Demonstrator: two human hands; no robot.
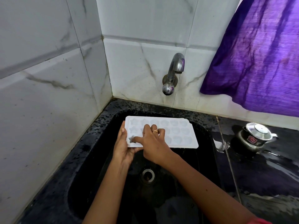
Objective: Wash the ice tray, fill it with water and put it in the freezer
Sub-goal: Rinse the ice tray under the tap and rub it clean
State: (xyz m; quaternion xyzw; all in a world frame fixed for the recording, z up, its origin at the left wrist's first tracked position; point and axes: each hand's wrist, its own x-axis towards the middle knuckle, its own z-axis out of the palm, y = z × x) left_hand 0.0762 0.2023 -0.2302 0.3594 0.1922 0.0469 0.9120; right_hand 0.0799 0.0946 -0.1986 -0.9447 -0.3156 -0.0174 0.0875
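**Ice tray held over the black sink, both hands on it**

The white ice tray [178, 133] is held roughly level above the far half of the sink [90, 143], below the wall tap [174, 73]. The left hand [123, 147] grips the tray's left end, its fingers [135, 149] curled under the near corner. The right hand [153, 143] lies on top of the left part of the tray, its fingers [146, 127] bent with tips on the moulded cavities, while what looks like the thumb stretches left into the near-left star cavity.

The drain [147, 175] shows nearer, beneath the forearms. The dark surface [267, 175] to the right looks wet and carries a lidded steel pot [255, 136]. Marbled tiles [48, 78] line the corner; a purple cloth [258, 54] hangs at far right.
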